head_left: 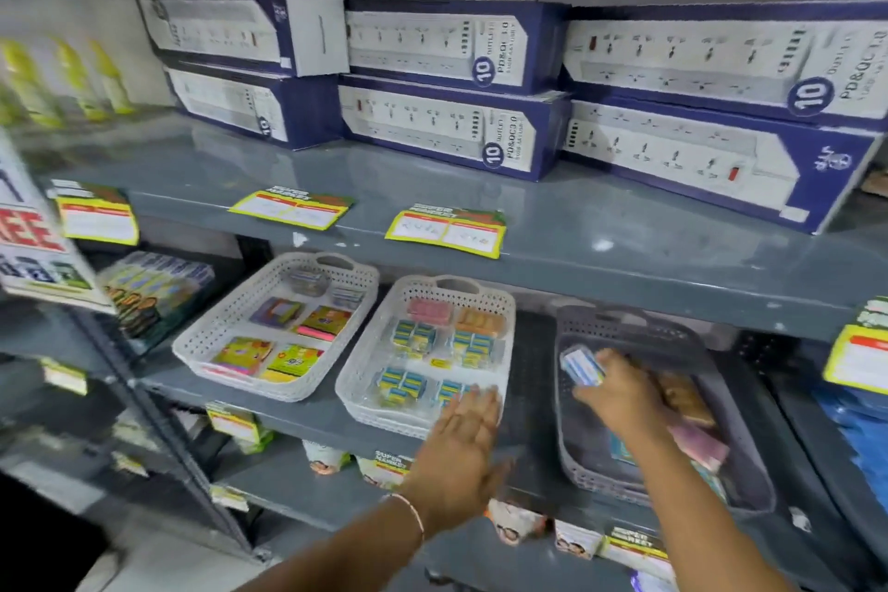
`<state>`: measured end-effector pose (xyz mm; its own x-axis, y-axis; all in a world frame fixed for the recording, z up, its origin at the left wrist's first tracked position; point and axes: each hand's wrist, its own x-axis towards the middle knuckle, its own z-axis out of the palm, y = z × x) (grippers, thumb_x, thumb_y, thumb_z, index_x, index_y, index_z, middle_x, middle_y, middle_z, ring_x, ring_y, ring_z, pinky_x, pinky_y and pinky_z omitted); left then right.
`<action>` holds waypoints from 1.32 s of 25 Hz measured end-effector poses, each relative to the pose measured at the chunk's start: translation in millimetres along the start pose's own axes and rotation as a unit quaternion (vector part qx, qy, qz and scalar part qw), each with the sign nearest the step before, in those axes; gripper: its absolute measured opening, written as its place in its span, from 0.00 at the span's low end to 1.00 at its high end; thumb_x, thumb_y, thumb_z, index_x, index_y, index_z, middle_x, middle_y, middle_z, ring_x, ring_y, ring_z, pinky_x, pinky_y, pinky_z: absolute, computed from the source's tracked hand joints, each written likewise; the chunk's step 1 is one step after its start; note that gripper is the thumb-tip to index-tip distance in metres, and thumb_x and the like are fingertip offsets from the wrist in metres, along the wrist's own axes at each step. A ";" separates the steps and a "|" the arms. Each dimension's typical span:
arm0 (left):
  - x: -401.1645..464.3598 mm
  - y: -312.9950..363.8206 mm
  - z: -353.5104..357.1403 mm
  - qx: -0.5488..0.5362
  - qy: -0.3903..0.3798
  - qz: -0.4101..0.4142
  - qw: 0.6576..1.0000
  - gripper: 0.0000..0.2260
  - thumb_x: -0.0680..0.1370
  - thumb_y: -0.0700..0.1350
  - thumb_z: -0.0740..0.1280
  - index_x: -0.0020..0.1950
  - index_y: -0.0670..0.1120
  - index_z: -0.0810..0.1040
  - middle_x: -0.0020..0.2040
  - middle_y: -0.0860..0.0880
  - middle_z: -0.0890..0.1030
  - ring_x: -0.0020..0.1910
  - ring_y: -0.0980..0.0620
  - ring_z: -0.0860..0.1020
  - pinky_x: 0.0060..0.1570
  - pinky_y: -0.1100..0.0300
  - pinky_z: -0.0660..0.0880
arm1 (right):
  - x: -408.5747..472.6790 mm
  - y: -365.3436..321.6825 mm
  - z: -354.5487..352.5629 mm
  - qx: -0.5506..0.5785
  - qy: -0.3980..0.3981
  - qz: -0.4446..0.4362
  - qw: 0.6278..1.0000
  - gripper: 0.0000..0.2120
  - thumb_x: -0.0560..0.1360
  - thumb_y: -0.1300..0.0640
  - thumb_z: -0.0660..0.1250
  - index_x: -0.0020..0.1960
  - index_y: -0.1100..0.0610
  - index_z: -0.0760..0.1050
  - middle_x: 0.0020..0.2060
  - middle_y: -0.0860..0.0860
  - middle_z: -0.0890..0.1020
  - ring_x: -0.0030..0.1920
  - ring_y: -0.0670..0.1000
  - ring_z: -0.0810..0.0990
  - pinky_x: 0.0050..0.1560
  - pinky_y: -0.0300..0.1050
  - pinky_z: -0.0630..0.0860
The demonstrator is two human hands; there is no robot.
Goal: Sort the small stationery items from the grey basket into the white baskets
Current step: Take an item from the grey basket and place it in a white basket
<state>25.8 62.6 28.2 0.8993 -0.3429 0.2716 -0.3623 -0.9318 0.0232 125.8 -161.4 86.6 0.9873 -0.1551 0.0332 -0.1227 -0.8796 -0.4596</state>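
A grey metal shelf unit (576, 236) fills the view, its upper tier stacked from 11 to 2 o'clock with blue-and-white power strip boxes (447, 87) and edged with yellow price tags (447, 231). On the tier below, three baskets sit side by side: a white basket at 9 o'clock (206, 337) holding colourful sticky-note packs, a second white basket at centre (365, 380) part-filled with rows of blue-and-yellow packets plus a pink and an orange pack, and the grey basket (576, 447) at 4 o'clock, where several packs remain unsorted. The person's right hand (620, 394) reaches into the grey basket and grips a small blue-and-white pack (579, 365) at its far left edge, just above the basket floor. The left hand (461, 447) is spread flat and empty, fingers wide, at the near right corner of the centre basket; whether it touches the rim cannot be told through the blur. The step in hand appears to be the pick-up. The next move likely calls for carrying the pack toward 9 o'clock and setting it among matching items.
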 end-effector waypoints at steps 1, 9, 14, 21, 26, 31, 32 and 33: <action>-2.4 -24.6 -6.2 0.011 0.035 -0.028 0.999 0.33 0.79 0.60 0.54 0.78 0.42 0.57 0.78 0.46 0.58 0.77 0.46 0.55 0.75 0.50 0.44 | 1.7 -19.9 -1.6 0.026 0.005 -0.020 0.999 0.23 0.61 0.54 0.77 0.54 0.56 0.76 0.50 0.59 0.84 0.50 0.60 0.82 0.47 0.47 0.76; -65.6 -216.1 -28.7 0.046 0.002 -0.134 0.990 0.32 0.80 0.62 0.51 0.76 0.41 0.62 0.76 0.45 0.61 0.75 0.43 0.61 0.71 0.55 0.44 | 30.7 -235.7 105.1 0.056 -0.071 -0.176 0.980 0.26 0.65 0.54 0.75 0.62 0.56 0.76 0.59 0.57 0.81 0.59 0.58 0.79 0.56 0.46 0.75; -85.7 -276.9 -26.7 0.010 -0.051 -0.090 0.995 0.36 0.79 0.64 0.40 0.77 0.41 0.59 0.77 0.48 0.54 0.76 0.43 0.59 0.76 0.53 0.42 | 67.7 -339.0 180.5 0.001 -0.098 -0.208 0.973 0.26 0.71 0.59 0.69 0.68 0.59 0.71 0.65 0.60 0.76 0.65 0.59 0.75 0.63 0.47 0.73; -87.5 -299.8 15.5 -0.011 -0.036 -0.013 0.999 0.30 0.66 0.65 0.68 0.55 0.44 0.85 0.57 0.48 0.83 0.53 0.50 0.84 0.57 0.53 0.78 | 109.6 -373.7 250.5 -0.046 -0.086 -0.204 0.974 0.22 0.73 0.66 0.62 0.67 0.61 0.69 0.64 0.62 0.77 0.64 0.61 0.75 0.64 0.49 0.72; -86.1 -303.5 22.8 0.010 0.021 -0.010 1.000 0.32 0.65 0.66 0.67 0.56 0.42 0.82 0.54 0.47 0.85 0.51 0.50 0.84 0.60 0.51 0.71 | 124.2 -379.9 274.6 -0.044 -0.083 -0.181 0.979 0.19 0.74 0.65 0.64 0.64 0.58 0.72 0.63 0.59 0.78 0.64 0.59 0.76 0.64 0.47 0.72; -88.8 -304.6 29.9 0.015 0.039 -0.029 0.999 0.35 0.65 0.68 0.66 0.59 0.41 0.77 0.53 0.48 0.85 0.51 0.50 0.84 0.63 0.52 0.66 | 129.1 -381.1 284.7 -0.067 -0.093 -0.149 0.982 0.16 0.78 0.62 0.59 0.66 0.60 0.72 0.61 0.59 0.78 0.62 0.60 0.76 0.43 0.35 0.69; -89.7 -304.6 30.0 0.022 0.038 -0.028 0.999 0.36 0.63 0.66 0.70 0.60 0.41 0.74 0.54 0.48 0.85 0.51 0.50 0.84 0.66 0.51 0.62 | 129.2 -380.3 285.0 -0.075 -0.087 -0.151 0.982 0.16 0.79 0.61 0.58 0.65 0.60 0.72 0.60 0.60 0.78 0.61 0.59 0.76 0.39 0.31 0.68; -90.9 -306.2 28.7 0.030 0.040 -0.028 0.998 0.35 0.64 0.65 0.71 0.61 0.41 0.73 0.55 0.48 0.84 0.53 0.49 0.84 0.69 0.50 0.59 | 127.4 -379.3 283.3 -0.060 -0.083 -0.148 0.984 0.16 0.78 0.62 0.59 0.65 0.59 0.72 0.60 0.60 0.78 0.60 0.59 0.77 0.38 0.29 0.69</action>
<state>62.0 375.7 -31.2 0.8945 -0.2813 0.3475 -0.2940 -0.9557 -0.0170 326.7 279.9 13.7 0.9832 0.1823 -0.0001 0.1713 -0.9239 -0.3422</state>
